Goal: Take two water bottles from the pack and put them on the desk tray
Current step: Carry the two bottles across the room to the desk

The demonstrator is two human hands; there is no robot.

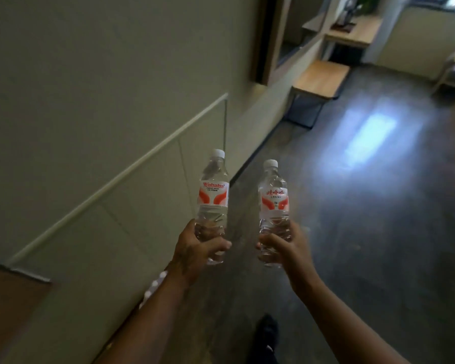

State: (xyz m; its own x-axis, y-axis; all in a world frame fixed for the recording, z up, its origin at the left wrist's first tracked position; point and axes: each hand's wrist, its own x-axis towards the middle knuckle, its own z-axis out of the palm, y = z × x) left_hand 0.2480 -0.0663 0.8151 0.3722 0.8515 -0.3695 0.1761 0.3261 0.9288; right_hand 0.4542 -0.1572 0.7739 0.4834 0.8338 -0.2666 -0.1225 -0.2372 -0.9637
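Two clear plastic white-capped water bottles stand upright: we grip one (pixel 212 203) in our closed left hand (pixel 195 248), the other (pixel 273 211) in our closed right hand (pixel 284 245).

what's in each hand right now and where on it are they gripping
Each hand holds one water bottle upright by its lower body, below the label: the left hand grips the left bottle, the right hand the right bottle.

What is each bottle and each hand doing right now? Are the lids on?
Left bottle: upright, white cap on, full of clear water, held near its bottom.
Right bottle: upright, white cap on, full of clear water, held near its bottom.
Left hand: closed around the left bottle.
Right hand: closed around the right bottle.
Desk: far ahead; no tray can be made out.
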